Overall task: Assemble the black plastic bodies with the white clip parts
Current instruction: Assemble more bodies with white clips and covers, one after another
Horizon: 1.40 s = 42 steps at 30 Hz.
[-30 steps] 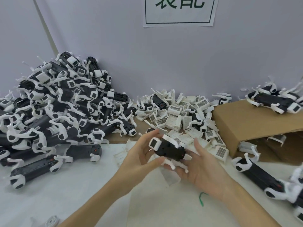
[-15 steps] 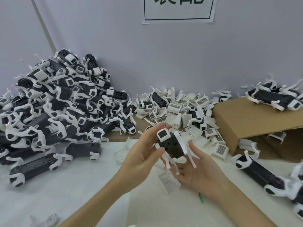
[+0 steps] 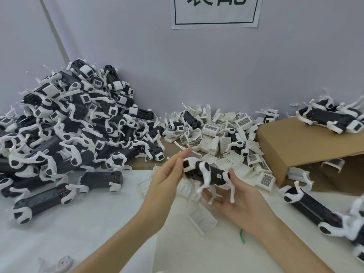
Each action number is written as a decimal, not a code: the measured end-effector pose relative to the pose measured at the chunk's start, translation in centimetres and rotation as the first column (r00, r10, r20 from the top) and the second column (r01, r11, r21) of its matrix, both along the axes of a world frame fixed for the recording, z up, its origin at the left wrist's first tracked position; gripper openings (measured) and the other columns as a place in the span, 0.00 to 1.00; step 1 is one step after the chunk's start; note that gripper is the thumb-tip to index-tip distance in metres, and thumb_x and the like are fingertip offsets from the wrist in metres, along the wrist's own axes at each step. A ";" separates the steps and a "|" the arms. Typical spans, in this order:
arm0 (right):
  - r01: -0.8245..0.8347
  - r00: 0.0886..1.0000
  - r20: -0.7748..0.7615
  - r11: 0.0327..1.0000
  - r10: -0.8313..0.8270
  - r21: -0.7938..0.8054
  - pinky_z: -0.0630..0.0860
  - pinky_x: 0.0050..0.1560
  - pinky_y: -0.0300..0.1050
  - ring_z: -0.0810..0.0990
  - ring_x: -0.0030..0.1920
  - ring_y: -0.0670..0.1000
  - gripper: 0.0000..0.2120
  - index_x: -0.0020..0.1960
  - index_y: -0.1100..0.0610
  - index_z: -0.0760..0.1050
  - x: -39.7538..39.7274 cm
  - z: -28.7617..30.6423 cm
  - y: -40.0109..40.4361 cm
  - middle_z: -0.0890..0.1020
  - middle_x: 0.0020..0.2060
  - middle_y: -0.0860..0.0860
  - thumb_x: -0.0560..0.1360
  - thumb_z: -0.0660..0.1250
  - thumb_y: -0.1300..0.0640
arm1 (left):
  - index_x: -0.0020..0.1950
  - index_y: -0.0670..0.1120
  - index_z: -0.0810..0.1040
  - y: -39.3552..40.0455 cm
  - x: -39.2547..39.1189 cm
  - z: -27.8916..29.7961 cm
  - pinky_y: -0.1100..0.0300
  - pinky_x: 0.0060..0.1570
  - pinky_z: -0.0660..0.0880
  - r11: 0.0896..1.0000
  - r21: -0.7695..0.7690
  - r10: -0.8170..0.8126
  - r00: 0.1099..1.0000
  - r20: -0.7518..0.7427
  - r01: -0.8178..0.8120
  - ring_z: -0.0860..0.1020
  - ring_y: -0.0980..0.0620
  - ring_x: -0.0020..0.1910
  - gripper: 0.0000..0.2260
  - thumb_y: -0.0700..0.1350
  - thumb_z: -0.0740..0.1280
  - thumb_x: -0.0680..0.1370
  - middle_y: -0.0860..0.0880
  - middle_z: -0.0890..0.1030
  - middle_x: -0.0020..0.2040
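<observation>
We find the black oblong plastic body fitted with curved white clip legs (image 3: 206,172) held above the white table covering (image 3: 78,229), between both hands and in front of the loose heap of white ribbed clip parts (image 3: 220,134). The left hand (image 3: 167,178) takes the near end of the body, thumb and fingertips pinching at its white end cap. The right hand (image 3: 238,198) lies palm up under the far end, fingers loosely spread, cradling the body with the thumb against its side; the white legs hang down over that palm. We judge the piece light and rigid, since a fingertip hold carries it level. The thin legs look slender and likely to flex or snap, so we would not take hold there; the stiff black flanks and the square end cap offer the safer purchase. The smooth plastic may slip in a loose pinch, which the supporting palm guards against. To the left a large pile of black bodies with white legs (image 3: 69,131) stands against the wall; a brown cardboard box (image 3: 299,142) sits at right with further units on top.
</observation>
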State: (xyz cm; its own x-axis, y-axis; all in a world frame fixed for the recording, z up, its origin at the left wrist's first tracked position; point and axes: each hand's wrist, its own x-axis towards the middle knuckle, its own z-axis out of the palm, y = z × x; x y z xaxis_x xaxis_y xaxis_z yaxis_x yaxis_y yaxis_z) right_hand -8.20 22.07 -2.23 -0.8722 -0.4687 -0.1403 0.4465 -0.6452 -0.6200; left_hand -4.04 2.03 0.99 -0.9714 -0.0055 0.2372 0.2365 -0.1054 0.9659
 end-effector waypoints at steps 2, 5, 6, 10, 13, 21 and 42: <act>0.081 0.992 -0.096 0.995 -0.076 0.050 0.76 0.69 0.62 0.80 0.66 0.67 0.26 0.73 0.62 0.74 -0.1 -0.1 -0.2 0.78 0.68 0.67 0.81 0.69 0.48 | 0.69 0.59 0.79 -0.2 -0.2 -0.2 0.57 0.66 0.75 0.999 -0.012 0.038 0.996 0.083 -0.037 0.82 0.62 0.61 0.20 0.64 0.62 0.80 0.59 0.85 0.61; 0.145 0.942 -0.330 0.961 -0.060 0.238 0.80 0.66 0.53 0.79 0.69 0.62 0.31 0.71 0.54 0.77 0.2 0.1 -0.5 0.80 0.68 0.60 0.72 0.78 0.44 | 0.61 0.60 0.82 -0.5 -0.3 -0.9 0.70 0.45 0.76 0.982 -0.164 0.116 0.987 0.109 -0.097 0.83 0.64 0.43 0.18 0.66 0.70 0.75 0.60 0.85 0.48; 0.169 0.912 -0.408 0.933 -0.026 0.318 0.80 0.65 0.51 0.79 0.69 0.59 0.31 0.71 0.52 0.78 0.3 0.2 -0.5 0.81 0.67 0.57 0.70 0.79 0.44 | 0.60 0.59 0.83 -0.6 -0.5 -1.2 0.72 0.41 0.75 0.973 -0.193 0.142 0.987 0.076 -0.125 0.82 0.63 0.41 0.13 0.60 0.73 0.77 0.59 0.85 0.46; 0.345 0.740 -0.656 0.754 0.148 0.560 0.75 0.67 0.40 0.75 0.72 0.44 0.31 0.74 0.46 0.73 0.3 0.4 0.1 0.81 0.67 0.42 0.74 0.78 0.53 | 0.65 0.57 0.81 -1.7 -0.8 -1.6 0.64 0.44 0.77 0.962 -0.236 0.117 0.989 -0.095 -0.137 0.81 0.59 0.48 0.14 0.46 0.74 0.81 0.56 0.85 0.54; 0.445 0.630 -0.738 0.668 0.240 0.597 0.69 0.70 0.33 0.73 0.72 0.41 0.34 0.74 0.42 0.72 0.7 -0.2 -0.4 0.79 0.68 0.39 0.72 0.81 0.57 | 0.59 0.56 0.85 -1.5 -1.0 -2.0 0.63 0.49 0.77 0.961 -0.141 0.220 0.968 -0.121 -0.236 0.82 0.54 0.54 0.13 0.61 0.72 0.79 0.53 0.86 0.52; 0.802 0.283 -0.887 0.417 0.365 0.427 0.66 0.69 0.31 0.72 0.73 0.44 0.33 0.72 0.41 0.68 2.6 -1.6 -2.7 0.74 0.69 0.39 0.73 0.80 0.45 | 0.30 0.41 0.77 -2.0 -1.5 0.6 0.44 0.56 0.77 0.879 0.362 0.355 0.933 -0.065 -0.310 0.81 0.38 0.36 0.33 0.61 0.55 0.87 0.38 0.76 0.28; 0.481 0.700 -0.649 0.474 0.299 0.738 0.75 0.55 0.37 0.78 0.57 0.43 0.39 0.74 0.34 0.61 2.0 -0.8 -1.6 0.77 0.57 0.38 0.69 0.68 0.23 | 0.40 0.50 0.81 -1.6 -2.1 -3.0 0.49 0.40 0.82 0.865 -0.092 0.492 0.870 -0.046 -0.494 0.85 0.45 0.41 0.16 0.59 0.69 0.82 0.48 0.85 0.41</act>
State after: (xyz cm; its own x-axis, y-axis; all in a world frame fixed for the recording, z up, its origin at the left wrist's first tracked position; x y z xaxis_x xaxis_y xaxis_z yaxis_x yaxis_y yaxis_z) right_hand -6.17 20.47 -3.03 -0.9099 -0.3670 0.1935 -0.3253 0.3415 -0.8818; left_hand -6.17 0.43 -1.97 -0.8432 -0.4580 0.2816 0.2527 0.1246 0.9595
